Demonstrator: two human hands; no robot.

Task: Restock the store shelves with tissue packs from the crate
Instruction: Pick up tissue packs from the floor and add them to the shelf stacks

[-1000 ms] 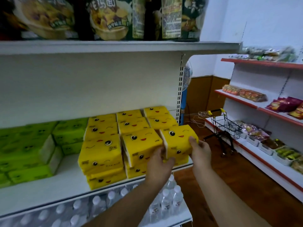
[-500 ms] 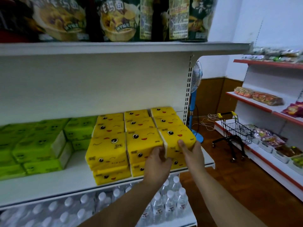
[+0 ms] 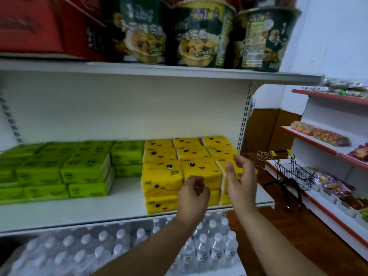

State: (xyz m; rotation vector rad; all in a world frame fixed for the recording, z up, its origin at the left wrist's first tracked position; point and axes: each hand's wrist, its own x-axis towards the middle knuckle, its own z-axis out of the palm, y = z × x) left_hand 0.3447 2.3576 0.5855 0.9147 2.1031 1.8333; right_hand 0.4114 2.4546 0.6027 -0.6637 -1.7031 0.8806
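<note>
Yellow tissue packs point(image 3: 162, 176) with cartoon faces stand stacked in three columns at the right end of the white middle shelf point(image 3: 83, 214). Green tissue packs point(image 3: 83, 172) fill the shelf's left part. My left hand point(image 3: 192, 198) hovers in front of the middle yellow column, fingers loosely curled, holding nothing. My right hand point(image 3: 242, 182) is in front of the rightmost yellow pack point(image 3: 222, 154), fingers spread and relaxed, just off its face. That front right pack is mostly hidden behind my hand. The crate is out of view.
Instant noodle bowls point(image 3: 197, 34) and a red box point(image 3: 31, 24) sit on the shelf above. Water bottles point(image 3: 213, 246) stand on the shelf below. To the right are red-edged snack shelves point(image 3: 322, 140), a small shopping cart point(image 3: 292, 172) and wooden floor.
Both hands have let go of the yellow pack, which now sits on the right front stack. The hands have drawn back a little, and the camera has tilted up and left.
</note>
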